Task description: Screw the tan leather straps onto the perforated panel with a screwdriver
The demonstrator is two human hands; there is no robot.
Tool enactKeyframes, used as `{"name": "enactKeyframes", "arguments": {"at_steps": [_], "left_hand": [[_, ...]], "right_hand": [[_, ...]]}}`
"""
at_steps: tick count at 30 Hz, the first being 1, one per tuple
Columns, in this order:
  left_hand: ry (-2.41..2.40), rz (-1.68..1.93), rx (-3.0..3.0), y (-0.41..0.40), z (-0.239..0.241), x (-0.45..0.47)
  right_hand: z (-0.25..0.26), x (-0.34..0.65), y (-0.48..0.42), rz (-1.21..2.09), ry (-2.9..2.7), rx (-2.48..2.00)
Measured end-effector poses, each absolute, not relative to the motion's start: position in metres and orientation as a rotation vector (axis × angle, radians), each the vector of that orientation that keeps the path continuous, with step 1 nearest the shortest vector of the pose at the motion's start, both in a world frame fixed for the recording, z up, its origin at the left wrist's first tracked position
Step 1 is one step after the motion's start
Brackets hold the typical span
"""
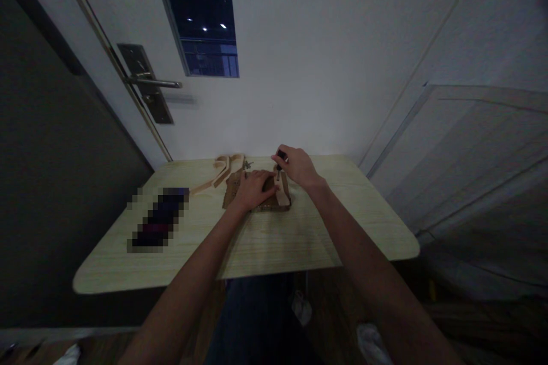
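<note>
A flat brown wooden panel (274, 202) lies near the far middle of the pale wooden table (265, 239). My left hand (253, 188) rests flat on top of it, fingers spread, pressing it down. My right hand (297, 165) is closed round a small dark-handled tool (280, 156), held upright with its tip pointing down at the panel's right part. A lighter wooden strip (282, 194) lies on the panel beside the tool tip.
Several thin curved wooden strips (222, 170) and a few small screws (247, 165) lie behind the panel. A dark blurred-out object (159, 220) lies on the table's left part. A door with a metal handle (149, 83) stands behind on the left.
</note>
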State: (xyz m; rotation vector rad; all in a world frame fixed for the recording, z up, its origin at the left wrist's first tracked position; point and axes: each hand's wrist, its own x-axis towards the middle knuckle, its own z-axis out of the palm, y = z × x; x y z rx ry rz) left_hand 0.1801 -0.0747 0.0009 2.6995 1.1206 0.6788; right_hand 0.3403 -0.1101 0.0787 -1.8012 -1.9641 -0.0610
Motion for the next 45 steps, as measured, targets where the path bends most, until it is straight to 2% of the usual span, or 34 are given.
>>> {"name": "enactKeyframes", "arguments": {"at_steps": [16,32,45], "left_hand": [[1.124,0.657,2.700,-0.077,0.005,0.180],[1.115,0.676,2.693,-0.075,0.001,0.180],[1.117,0.666,2.692,-0.077,0.005,0.180]], "right_hand": [[0.088,0.338,-0.113,-0.098,-2.112,-1.782],[0.093,0.329,-0.110,-0.187,-1.981,-2.078],[0.094,0.333,-0.115,-0.264,-2.125,-1.946]]}}
